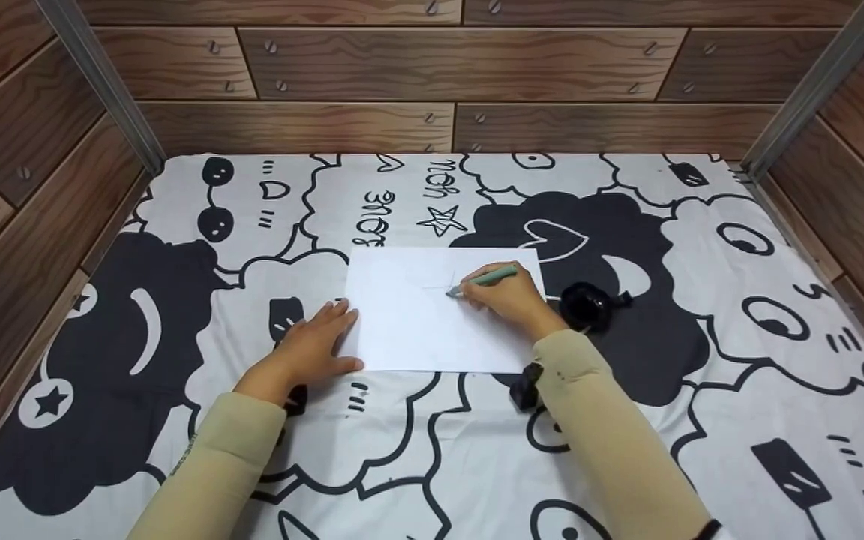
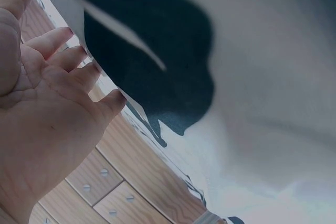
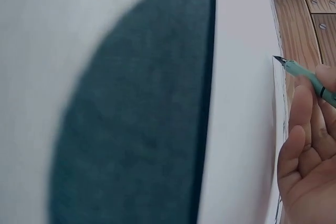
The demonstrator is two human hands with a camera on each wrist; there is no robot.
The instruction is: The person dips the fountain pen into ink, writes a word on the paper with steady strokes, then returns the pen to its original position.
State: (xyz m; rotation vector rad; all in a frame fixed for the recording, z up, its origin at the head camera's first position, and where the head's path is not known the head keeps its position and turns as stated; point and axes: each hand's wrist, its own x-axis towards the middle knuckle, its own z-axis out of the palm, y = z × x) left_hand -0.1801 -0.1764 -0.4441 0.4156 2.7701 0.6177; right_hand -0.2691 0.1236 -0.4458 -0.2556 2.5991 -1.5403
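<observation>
A white sheet of paper (image 1: pixel 409 330) lies on the patterned cloth, with a few faint thin lines near its upper middle. My right hand (image 1: pixel 503 292) pinches a green fountain pen (image 1: pixel 493 276), its tip down at those lines. In the right wrist view, the dark metal nib of the fountain pen (image 3: pixel 296 68) points away from the fingers. At the sheet's left edge, my left hand (image 1: pixel 316 345) rests with fingers spread, fingertips and thumb tip right at the paper's border. The left wrist view shows the left palm (image 2: pixel 47 114) with nothing in it.
A glossy black round object (image 1: pixel 586 306) sits just right of the right wrist, and a smaller black piece (image 1: pixel 526 386) shows at the sleeve's left side. Black-and-white cartoon cloth (image 1: pixel 387 420) covers the table. Wood-patterned panels (image 1: pixel 462 64) and metal posts (image 1: pixel 106 82) enclose it.
</observation>
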